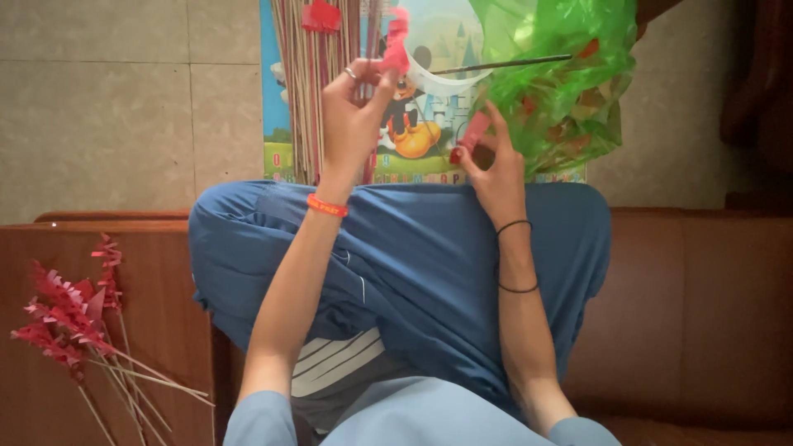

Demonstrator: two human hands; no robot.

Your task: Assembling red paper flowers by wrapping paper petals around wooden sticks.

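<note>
Fingers of the left hand (351, 107) pinch a red fringed paper strip (395, 45) wound at the top of a thin stick, held up over the knees. The right hand (496, 169) grips a small red paper roll (474, 132) between thumb and fingers. Just beyond them, a bundle of bare sticks (318, 91) stands against a cartoon-printed mat (413, 136), beside a crumpled green plastic bag (562, 74) with one dark stick lying across it. The person sits on a brown leather sofa (686, 306) above a beige tiled floor (116, 99). On a wooden surface at left lie several finished red fringed sticks (70, 318), too overlapped to count.
</note>
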